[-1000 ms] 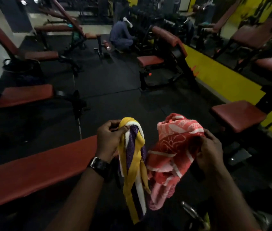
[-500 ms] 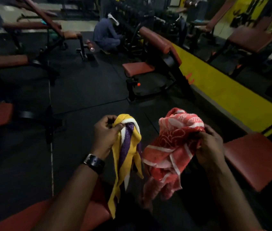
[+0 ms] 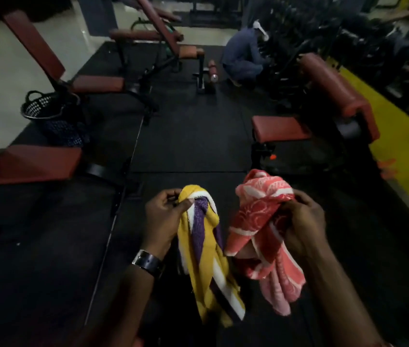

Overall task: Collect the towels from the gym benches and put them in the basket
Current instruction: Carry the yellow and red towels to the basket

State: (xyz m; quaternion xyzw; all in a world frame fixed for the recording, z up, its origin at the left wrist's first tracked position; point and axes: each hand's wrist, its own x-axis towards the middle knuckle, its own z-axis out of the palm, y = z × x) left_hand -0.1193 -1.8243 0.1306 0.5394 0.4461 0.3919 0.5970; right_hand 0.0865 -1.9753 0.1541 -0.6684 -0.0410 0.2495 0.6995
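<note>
Hanging vert.: yellow towel [image 3: 206,249] pinched by L hand [image 3: 163,219], red towel [image 3: 256,221] gripped by R hand [image 3: 301,221].

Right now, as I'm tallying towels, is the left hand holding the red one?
No: the left hand grips the yellow-purple towel; the right hand holds the red towel.

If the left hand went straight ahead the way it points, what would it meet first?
Probably nothing close: past the yellow towel it grips, the left hand faces open black floor mat, though depth is unclear.
</note>
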